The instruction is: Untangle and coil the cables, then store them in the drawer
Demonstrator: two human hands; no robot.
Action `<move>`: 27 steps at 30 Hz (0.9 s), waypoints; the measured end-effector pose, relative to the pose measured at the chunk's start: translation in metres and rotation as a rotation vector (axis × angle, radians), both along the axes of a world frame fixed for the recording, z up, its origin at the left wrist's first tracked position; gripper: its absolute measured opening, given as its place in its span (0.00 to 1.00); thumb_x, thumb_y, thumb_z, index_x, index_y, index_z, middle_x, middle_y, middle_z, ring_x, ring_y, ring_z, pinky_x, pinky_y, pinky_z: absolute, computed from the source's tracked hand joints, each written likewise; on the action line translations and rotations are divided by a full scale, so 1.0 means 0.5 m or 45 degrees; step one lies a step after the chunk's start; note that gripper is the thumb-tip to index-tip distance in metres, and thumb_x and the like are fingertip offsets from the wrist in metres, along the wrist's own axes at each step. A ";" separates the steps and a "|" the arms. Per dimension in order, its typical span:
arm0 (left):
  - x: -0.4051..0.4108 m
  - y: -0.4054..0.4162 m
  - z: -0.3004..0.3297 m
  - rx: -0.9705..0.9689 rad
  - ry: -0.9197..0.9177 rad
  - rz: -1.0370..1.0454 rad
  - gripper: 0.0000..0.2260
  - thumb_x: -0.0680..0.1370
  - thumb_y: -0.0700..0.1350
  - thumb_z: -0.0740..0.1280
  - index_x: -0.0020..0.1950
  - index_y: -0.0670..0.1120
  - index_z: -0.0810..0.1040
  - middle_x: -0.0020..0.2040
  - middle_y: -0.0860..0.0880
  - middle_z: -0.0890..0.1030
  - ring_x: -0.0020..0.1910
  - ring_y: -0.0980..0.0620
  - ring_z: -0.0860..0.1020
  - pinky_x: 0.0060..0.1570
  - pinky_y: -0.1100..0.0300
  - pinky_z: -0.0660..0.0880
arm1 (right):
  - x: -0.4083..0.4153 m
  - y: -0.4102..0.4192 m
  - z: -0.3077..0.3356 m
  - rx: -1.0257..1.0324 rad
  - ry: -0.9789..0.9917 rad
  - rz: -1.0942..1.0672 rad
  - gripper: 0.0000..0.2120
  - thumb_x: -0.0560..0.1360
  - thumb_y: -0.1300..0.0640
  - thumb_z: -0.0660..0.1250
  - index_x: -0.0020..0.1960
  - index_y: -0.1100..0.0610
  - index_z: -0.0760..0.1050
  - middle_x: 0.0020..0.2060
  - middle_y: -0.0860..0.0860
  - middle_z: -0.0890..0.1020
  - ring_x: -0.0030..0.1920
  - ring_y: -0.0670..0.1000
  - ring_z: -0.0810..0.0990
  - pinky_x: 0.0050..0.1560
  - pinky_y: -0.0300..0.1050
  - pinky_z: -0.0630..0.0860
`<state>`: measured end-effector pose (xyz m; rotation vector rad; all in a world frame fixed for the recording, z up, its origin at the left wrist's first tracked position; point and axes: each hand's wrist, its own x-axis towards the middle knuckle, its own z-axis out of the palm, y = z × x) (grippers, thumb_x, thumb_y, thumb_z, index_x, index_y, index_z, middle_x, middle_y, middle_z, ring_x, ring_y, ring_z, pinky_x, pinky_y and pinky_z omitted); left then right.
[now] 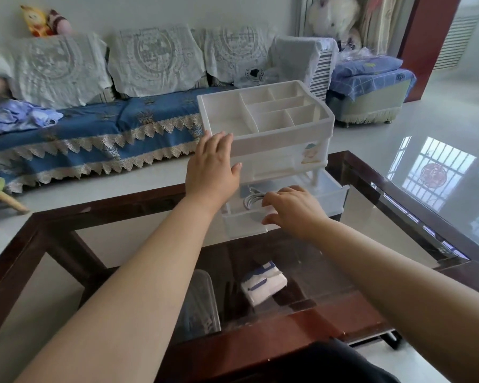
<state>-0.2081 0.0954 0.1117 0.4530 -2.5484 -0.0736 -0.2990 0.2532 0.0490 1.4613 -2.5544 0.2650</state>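
Left hand (pixel 212 164) is laid flat, fingers straight, against the left front corner of a white plastic organiser (pixel 266 125), which is set at the far edge of the glass worktop (pixel 385 217). Below its divided top tray, a translucent drawer (pixel 245 223) is seen pulled out toward the person. Coiled white cables (pixel 251 200) are seen lying inside it, just left of the right hand (pixel 293 210), whose curled fingers are hooked over the drawer's front rim. A white-and-blue packet (pixel 263 283) is visible beneath the glass.
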 end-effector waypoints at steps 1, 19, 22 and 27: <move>-0.004 0.001 0.000 0.004 0.016 -0.012 0.27 0.80 0.50 0.62 0.77 0.44 0.60 0.76 0.44 0.63 0.77 0.43 0.54 0.74 0.50 0.54 | -0.008 -0.001 0.001 -0.006 0.017 -0.020 0.20 0.73 0.41 0.66 0.61 0.49 0.75 0.56 0.49 0.81 0.61 0.51 0.75 0.66 0.45 0.61; -0.025 0.009 -0.004 0.136 0.131 -0.043 0.26 0.79 0.50 0.64 0.74 0.42 0.63 0.74 0.42 0.64 0.77 0.41 0.53 0.74 0.50 0.55 | -0.038 -0.097 -0.033 -0.364 0.195 -0.495 0.35 0.67 0.39 0.72 0.63 0.58 0.63 0.57 0.55 0.69 0.56 0.56 0.69 0.58 0.49 0.66; -0.024 0.008 -0.003 0.146 0.075 -0.048 0.27 0.79 0.51 0.64 0.75 0.42 0.62 0.75 0.43 0.63 0.78 0.42 0.51 0.74 0.51 0.53 | -0.043 -0.111 -0.036 -0.325 0.163 -0.576 0.34 0.69 0.37 0.69 0.63 0.59 0.62 0.57 0.55 0.68 0.55 0.54 0.69 0.57 0.47 0.66; -0.021 0.001 0.010 0.212 0.037 -0.071 0.29 0.80 0.52 0.63 0.77 0.44 0.58 0.78 0.45 0.57 0.79 0.45 0.48 0.75 0.52 0.52 | -0.025 -0.102 -0.047 -0.402 0.053 -0.575 0.27 0.73 0.41 0.67 0.61 0.59 0.63 0.56 0.55 0.69 0.56 0.54 0.71 0.57 0.47 0.66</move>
